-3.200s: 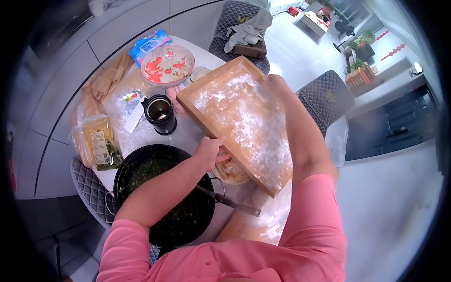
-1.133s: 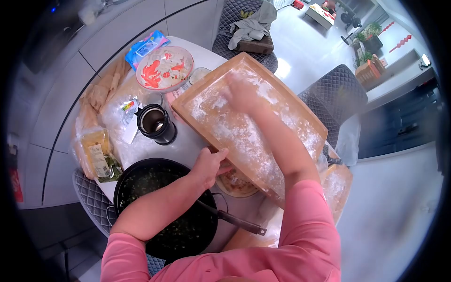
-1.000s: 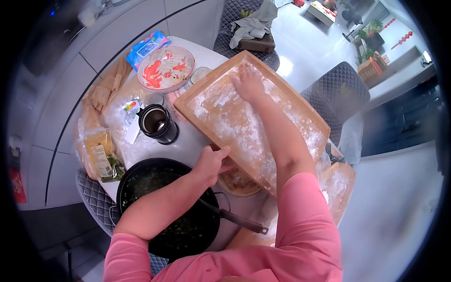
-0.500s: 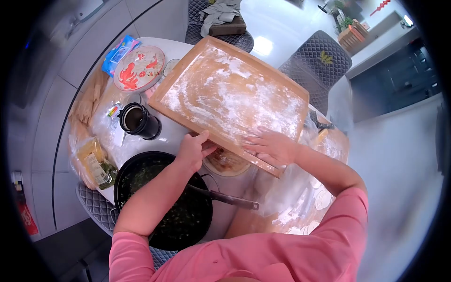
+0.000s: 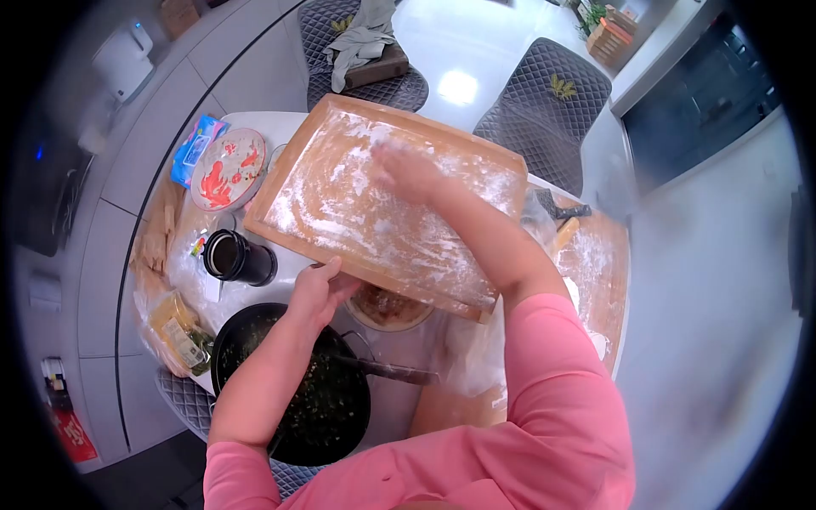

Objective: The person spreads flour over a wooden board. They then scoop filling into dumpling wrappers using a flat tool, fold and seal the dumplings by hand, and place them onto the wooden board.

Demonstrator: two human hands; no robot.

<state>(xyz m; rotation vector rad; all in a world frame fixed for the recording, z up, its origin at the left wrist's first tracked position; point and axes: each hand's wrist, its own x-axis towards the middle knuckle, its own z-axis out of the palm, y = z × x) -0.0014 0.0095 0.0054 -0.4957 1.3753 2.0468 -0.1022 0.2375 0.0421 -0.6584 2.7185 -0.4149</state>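
Note:
A shallow wooden tray (image 5: 293, 157) dusted with white flour is held over the table. My left hand (image 5: 316, 293) grips its near rim, thumb on top and fingers under the edge. My right hand (image 5: 406, 172) lies on the floured surface near the upper middle, its fingers stretched out and blurred by motion. Swirled streaks run through the flour. Partly hidden under the near rim is a round dish (image 5: 387, 310) with brownish contents. Below my left forearm stands a large black pan (image 5: 327, 408) of chopped greens, a long-handled utensil (image 5: 395, 371) resting across its edge.
A black cup (image 5: 255, 263) and a red-patterned plate (image 5: 229, 170) are at the left, with a blue packet (image 5: 197, 149) and bagged food (image 5: 178, 331). To the right lies a floured board (image 5: 599, 263) with a rolling pin (image 5: 564, 235). Quilted chairs (image 5: 544, 110) stand beyond.
My right hand has swept across the tray from its near right edge to the upper middle, smearing the flour. My left hand keeps its hold on the rim. The view has shifted slightly.

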